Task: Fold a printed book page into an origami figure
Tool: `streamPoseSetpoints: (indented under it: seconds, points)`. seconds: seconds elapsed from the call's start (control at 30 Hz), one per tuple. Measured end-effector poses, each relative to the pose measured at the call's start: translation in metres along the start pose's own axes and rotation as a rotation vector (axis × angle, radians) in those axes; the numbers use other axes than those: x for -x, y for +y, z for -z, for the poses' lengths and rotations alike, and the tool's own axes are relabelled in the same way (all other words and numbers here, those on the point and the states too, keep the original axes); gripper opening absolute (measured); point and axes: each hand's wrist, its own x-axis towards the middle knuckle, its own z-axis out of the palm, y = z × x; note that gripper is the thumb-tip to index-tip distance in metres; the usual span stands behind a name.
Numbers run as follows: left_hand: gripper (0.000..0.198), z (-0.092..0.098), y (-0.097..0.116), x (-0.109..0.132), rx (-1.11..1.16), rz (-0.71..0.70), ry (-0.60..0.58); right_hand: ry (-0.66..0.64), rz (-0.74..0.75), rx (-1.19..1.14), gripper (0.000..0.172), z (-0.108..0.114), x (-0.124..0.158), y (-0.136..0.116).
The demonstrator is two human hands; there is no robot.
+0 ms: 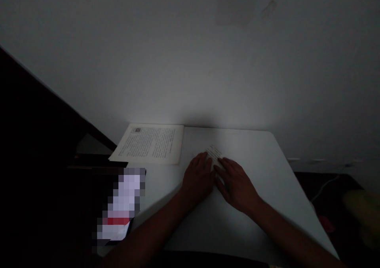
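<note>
Both hands lie side by side in the middle of a white table (261, 157). My left hand (198, 177) rests flat, fingers stretched out, on a small piece of printed paper (214, 152). My right hand (236, 184) lies flat beside it, fingers pointing up-left onto the same paper. Most of the paper is hidden under the hands; only its far corner shows. The light is dim.
A larger printed sheet (151, 143) lies at the table's far left corner. A dark piece of furniture (44, 149) fills the left side, with a blurred bright object (121, 204) on its edge. A white wall stands behind. A cable (323, 187) lies on the floor at right.
</note>
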Motion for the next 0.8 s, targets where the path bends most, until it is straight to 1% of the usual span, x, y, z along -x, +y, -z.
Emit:
streamPoseSetpoints:
  seconds: [0.07, 0.13, 0.33, 0.57, 0.7, 0.8]
  points:
    - [0.041, -0.004, -0.001, 0.001, -0.025, -0.029, -0.017, -0.012, -0.007, 0.009, 0.036, 0.0, 0.0, 0.0]
    - [0.044, -0.007, -0.002, 0.001, -0.045, -0.046, -0.037, -0.026, -0.018, 0.021, 0.037, -0.001, -0.001, 0.0]
    - [0.05, -0.006, 0.0, -0.003, -0.076, -0.008, -0.086, -0.085, -0.058, 0.039, 0.046, 0.0, -0.008, 0.001]
    - [0.054, -0.003, -0.005, -0.01, -0.06, 0.007, -0.106, -0.12, -0.107, 0.057, 0.05, 0.001, -0.02, 0.004]
    - [0.057, -0.002, -0.007, -0.009, -0.042, 0.001, -0.098, -0.121, -0.153, 0.076, 0.053, -0.003, -0.031, 0.004]
    - [0.058, -0.004, -0.007, -0.007, -0.037, 0.002, -0.085, -0.137, -0.17, 0.093, 0.051, -0.004, -0.041, 0.006]
